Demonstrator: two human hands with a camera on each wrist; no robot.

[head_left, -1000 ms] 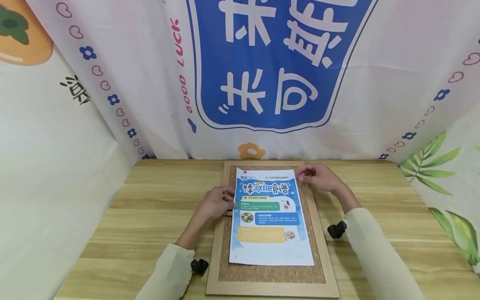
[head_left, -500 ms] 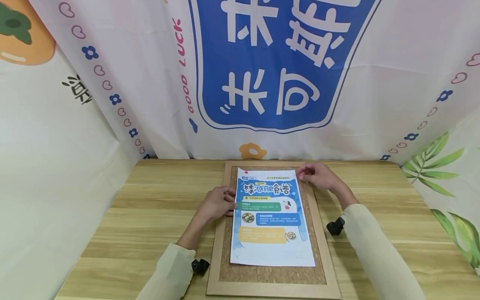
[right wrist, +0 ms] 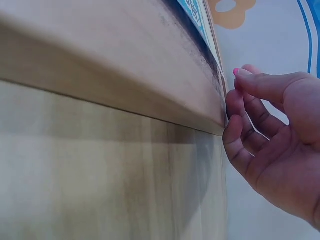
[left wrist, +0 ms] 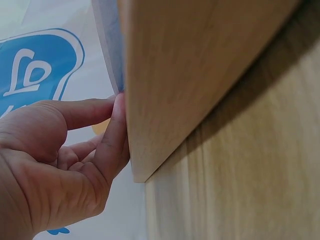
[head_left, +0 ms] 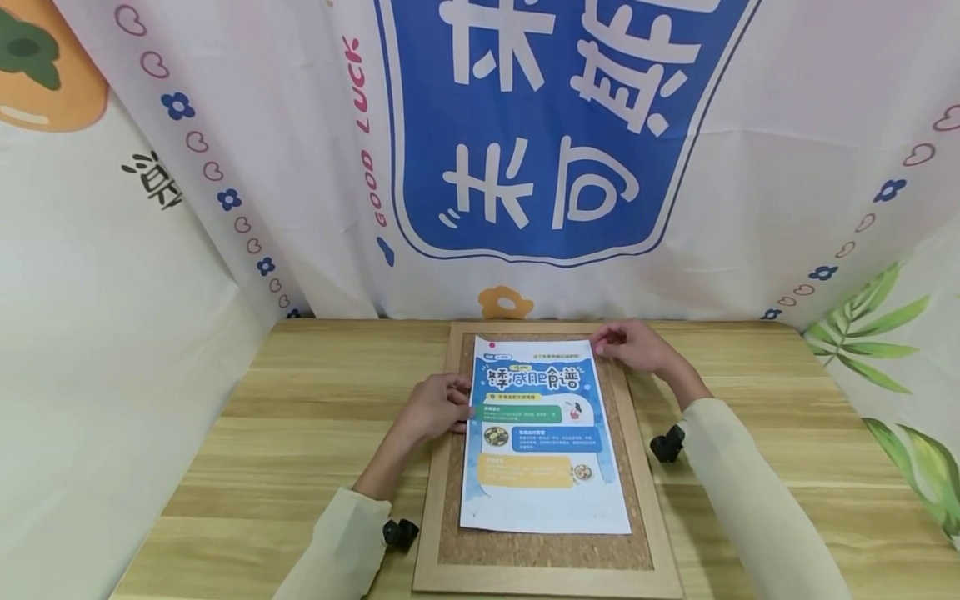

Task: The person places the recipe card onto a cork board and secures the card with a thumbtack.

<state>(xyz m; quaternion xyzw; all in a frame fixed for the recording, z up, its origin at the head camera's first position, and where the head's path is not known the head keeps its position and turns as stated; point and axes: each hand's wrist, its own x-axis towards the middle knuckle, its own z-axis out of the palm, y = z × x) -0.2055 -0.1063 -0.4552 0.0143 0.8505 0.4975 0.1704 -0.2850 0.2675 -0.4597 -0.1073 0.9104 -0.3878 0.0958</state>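
A printed sheet with blue, green and yellow panels [head_left: 540,510] lies on a wood-framed cork board [head_left: 547,581]. One pink pushpin [head_left: 492,344] sits in its top left corner. At the sheet's left edge is my left hand [head_left: 431,408]; in the left wrist view thumb and forefinger pinch the paper edge [left wrist: 111,47] beside the frame. My right hand [head_left: 639,348] is at the sheet's top right corner. Between its thumb and forefinger, a second pink pushpin [right wrist: 236,71] shows in the right wrist view, its point hidden. The other right fingers curl beside the frame's side.
The board lies on a wood-grain table [head_left: 300,467], close to its back edge. Behind it hangs a printed white curtain [head_left: 322,250] with a large blue panel. Small black cameras [head_left: 400,533] are worn at both wrists.
My right hand has shifted slightly up toward the sheet's top right corner, still pinching. The left hand stays at the left edge, and the sheet looks unmoved on the board.
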